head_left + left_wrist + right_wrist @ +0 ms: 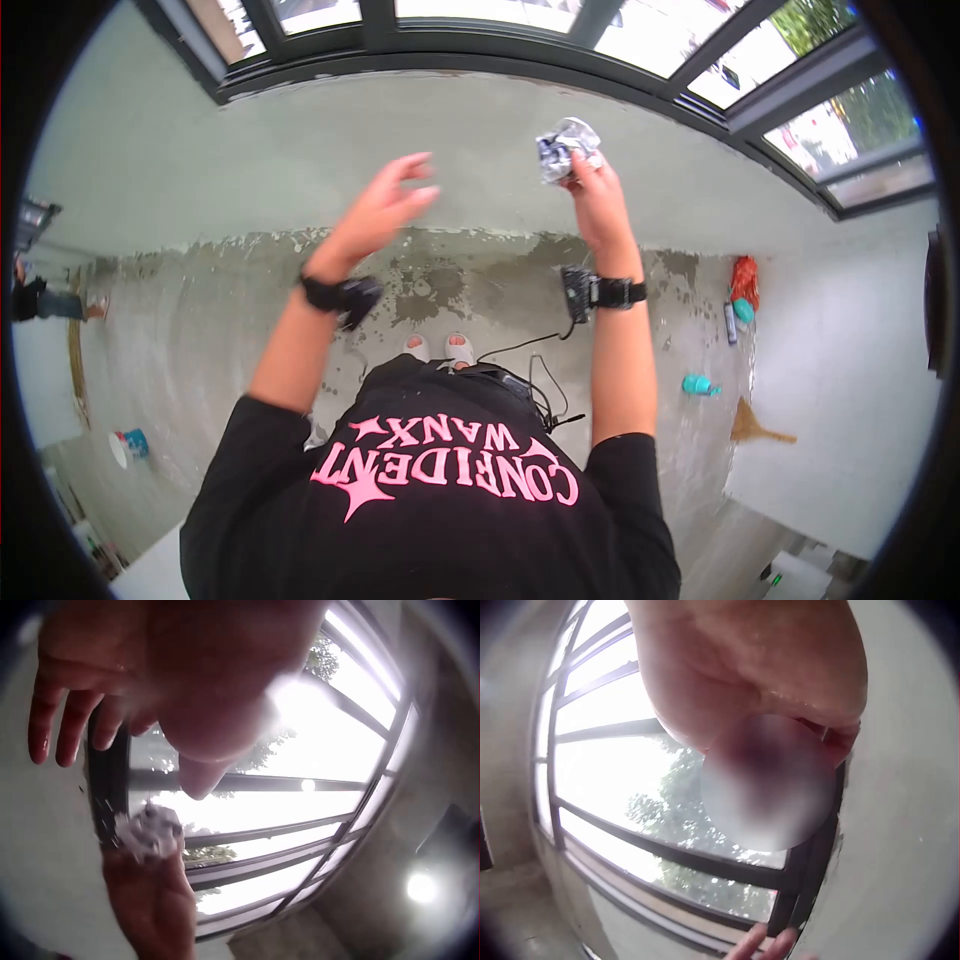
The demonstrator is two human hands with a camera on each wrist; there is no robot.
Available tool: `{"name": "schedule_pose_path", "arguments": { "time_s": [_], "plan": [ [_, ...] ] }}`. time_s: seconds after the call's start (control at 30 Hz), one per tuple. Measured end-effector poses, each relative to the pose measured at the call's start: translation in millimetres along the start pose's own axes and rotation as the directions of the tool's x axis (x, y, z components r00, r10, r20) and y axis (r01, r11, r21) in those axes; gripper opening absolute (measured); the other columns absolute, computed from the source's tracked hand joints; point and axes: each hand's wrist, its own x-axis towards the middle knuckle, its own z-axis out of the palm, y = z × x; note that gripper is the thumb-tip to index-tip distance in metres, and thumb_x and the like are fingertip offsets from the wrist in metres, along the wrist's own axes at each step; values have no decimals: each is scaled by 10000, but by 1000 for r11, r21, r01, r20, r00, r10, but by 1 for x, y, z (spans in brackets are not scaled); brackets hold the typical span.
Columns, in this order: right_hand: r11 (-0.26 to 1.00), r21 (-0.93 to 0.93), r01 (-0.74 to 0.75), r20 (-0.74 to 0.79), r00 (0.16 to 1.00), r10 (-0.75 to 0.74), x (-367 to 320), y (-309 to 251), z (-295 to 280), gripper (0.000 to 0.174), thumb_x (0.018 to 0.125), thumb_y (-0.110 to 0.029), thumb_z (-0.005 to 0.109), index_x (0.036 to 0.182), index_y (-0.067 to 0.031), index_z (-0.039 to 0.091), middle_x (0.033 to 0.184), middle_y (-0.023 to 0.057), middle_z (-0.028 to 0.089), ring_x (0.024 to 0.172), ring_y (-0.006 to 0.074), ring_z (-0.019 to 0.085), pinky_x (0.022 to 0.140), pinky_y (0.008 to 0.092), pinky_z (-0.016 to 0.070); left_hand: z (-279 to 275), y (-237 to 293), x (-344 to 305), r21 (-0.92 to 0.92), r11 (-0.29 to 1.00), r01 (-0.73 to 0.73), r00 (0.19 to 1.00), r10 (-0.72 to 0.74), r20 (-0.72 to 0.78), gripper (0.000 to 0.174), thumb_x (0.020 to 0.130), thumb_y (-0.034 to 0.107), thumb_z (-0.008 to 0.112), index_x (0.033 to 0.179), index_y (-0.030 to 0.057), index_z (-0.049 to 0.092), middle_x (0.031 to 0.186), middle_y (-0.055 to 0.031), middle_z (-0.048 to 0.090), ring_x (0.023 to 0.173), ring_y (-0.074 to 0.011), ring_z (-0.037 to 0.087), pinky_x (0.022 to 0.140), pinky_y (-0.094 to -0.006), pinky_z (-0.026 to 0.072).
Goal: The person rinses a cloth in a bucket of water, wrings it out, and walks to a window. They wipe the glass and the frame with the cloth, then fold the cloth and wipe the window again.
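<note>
Crumpled silvery, foil-like material (568, 150) is pinched in the right hand (600, 205), held up in front of the pale wall below the window. Off to its left the left hand (378, 215) is raised with fingers apart, holding nothing. In the left wrist view the left hand (172, 667) hangs above with fingers spread, and the silvery piece (150, 831) sits at the fingertips of the right hand (154, 900). A round blur covers part of the right hand (757, 667) in the right wrist view, hiding what it holds.
A dark-framed window (480, 55) runs above the pale wall (480, 130). On the wet, stained floor (520, 280) are a red bag (744, 282), a teal bottle (700, 385), a brush (755, 425) and a bucket (128, 448). Another person's leg (62, 304) shows at far left.
</note>
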Motion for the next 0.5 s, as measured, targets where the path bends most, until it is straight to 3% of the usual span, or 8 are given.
{"name": "schedule_pose_path", "arguments": {
  "time_s": [0.07,0.1,0.17,0.2,0.27,0.3,0.37,0.5],
  "plan": [
    [987,-68,148,217,967,-130,-7,4,33,365,947,-178,568,1268,-11,527,1071,25,617,889,74,562,754,236,459,43,21,29,-270,963,-4,1000,5,2,495,916,306,633,1288,9,497,1204,-94,554,974,-127,559,838,-299,474],
    [984,-76,160,232,963,-139,-16,1,51,365,947,-178,568,1268,-11,527,1071,25,617,889,74,562,754,236,459,48,25,36,-274,961,-22,1000,19,-12,495,916,306,633,1288,9,497,1204,-94,554,974,-127,559,838,-299,474],
    [951,-80,299,62,954,-294,-32,-8,76,343,921,-137,613,1207,44,556,956,9,634,813,54,551,686,195,436,54,28,45,-543,832,116,989,-46,140,390,913,317,643,1181,40,586,1029,-46,635,890,-81,572,803,-270,471],
    [950,-86,300,65,953,-295,-32,-9,73,343,921,-137,613,1207,44,556,956,9,634,813,54,551,686,195,436,54,30,44,-548,829,113,989,-43,139,390,913,317,643,1181,40,586,1029,-46,635,890,-81,572,803,-270,471],
    [908,-319,271,118,962,-246,-40,-9,55,288,907,-108,627,1131,70,594,844,-14,633,761,51,545,648,199,432,62,37,35,-502,864,-41,998,7,-70,218,927,282,625,1020,85,637,842,21,641,773,-43,559,726,-224,456],
    [905,-321,279,120,960,-254,-39,-11,51,288,907,-108,627,1131,70,594,844,-14,633,761,51,545,648,199,432,57,34,37,-502,864,-49,997,16,-70,218,927,282,625,1020,85,637,842,21,641,773,-43,559,726,-224,456],
    [849,-466,248,112,969,-222,-42,-14,41,295,912,-173,636,1112,44,626,817,-9,631,728,56,525,655,229,440,41,20,44,-489,860,-144,974,36,-222,144,943,234,600,941,90,612,801,33,614,714,-34,537,653,-199,429],
    [800,-575,173,-7,976,-216,-30,-13,30,323,861,-147,680,1118,38,617,842,27,645,753,96,570,692,248,472,36,44,37,-577,778,-250,953,94,-287,99,947,187,584,923,91,586,769,45,593,705,-30,522,639,-195,423]
  ]
}}
